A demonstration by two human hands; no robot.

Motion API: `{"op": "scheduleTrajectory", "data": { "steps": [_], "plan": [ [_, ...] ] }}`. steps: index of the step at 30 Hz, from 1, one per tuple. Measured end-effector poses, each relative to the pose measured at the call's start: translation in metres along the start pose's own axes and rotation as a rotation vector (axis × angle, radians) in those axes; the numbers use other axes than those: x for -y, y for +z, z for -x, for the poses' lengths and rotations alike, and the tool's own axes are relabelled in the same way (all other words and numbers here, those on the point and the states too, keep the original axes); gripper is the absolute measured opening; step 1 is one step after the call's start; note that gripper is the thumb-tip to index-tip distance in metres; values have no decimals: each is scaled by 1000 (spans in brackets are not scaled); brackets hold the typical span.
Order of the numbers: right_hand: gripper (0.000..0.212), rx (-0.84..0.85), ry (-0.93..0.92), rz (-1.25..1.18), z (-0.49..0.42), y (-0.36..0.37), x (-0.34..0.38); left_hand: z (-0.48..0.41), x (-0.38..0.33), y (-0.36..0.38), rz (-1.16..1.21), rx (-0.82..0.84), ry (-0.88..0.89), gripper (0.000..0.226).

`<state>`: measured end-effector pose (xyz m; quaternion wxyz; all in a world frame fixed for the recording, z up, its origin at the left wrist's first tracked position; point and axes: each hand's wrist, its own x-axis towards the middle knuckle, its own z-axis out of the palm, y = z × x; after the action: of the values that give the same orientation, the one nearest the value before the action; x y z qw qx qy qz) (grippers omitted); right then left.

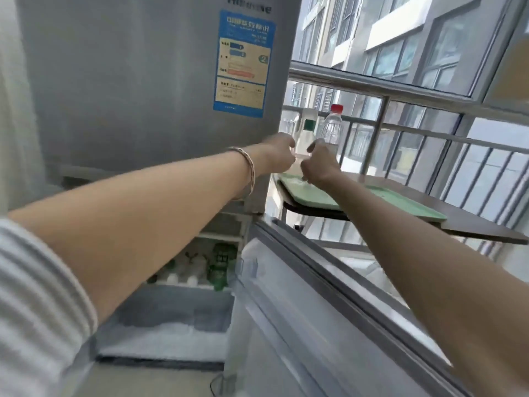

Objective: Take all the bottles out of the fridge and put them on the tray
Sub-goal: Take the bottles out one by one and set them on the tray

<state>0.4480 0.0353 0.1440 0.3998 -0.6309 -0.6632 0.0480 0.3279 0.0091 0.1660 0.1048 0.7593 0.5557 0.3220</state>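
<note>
While both arms reach out over the open fridge door, the left hand and right hand meet above the near end of the green tray, which lies on a dark table beside the railing. Between the hands stands a pale bottle with a green cap; the fingers of both curl in toward its lower part, but blur and overlap keep me from telling whether either hand is clamped on it or just letting go. Just behind it stands a clear bottle with a red cap, apart from both hands. This looks like the setting-down step: a bottle being placed on the tray next to one already there. More bottles, white-capped and green, remain low in the open fridge compartment. The next move, as I judge it, calls for freeing the hands without tipping the upright bottles, then reaching down past the door for the ones left inside.
</note>
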Motion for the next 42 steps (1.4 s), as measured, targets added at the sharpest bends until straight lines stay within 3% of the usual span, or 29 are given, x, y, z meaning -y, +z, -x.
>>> {"op": "scheduleTrajectory", "data": {
  "steps": [7, 11, 16, 19, 26, 33, 39, 42],
  "plan": [
    [20, 492, -78, -12, 80, 91, 61, 70, 88, -38, -283, 253, -150, 29],
    [33, 689, -55, 41, 102, 163, 68, 78, 155, -21, -318, 407, -298, 31],
    [26, 855, -13, 136, 107, 250, 56, 79, 235, 16, -298, 551, -422, 21],
    [15, 880, -18, 157, 99, 296, 40, 70, 284, 46, -277, 582, -457, 29],
    [27, 901, -11, 190, 66, 392, -5, 43, 365, 112, -255, 545, -578, 39],
    [42, 883, 92, 148, 51, 431, -38, -3, 428, 177, -39, 308, -752, 31],
    [50, 837, 144, 104, 58, 427, -42, 10, 401, 155, -114, 293, -716, 28],
    [49, 788, 128, 68, 64, 415, -33, 19, 376, 121, -85, 180, -707, 28]
  ]
}}
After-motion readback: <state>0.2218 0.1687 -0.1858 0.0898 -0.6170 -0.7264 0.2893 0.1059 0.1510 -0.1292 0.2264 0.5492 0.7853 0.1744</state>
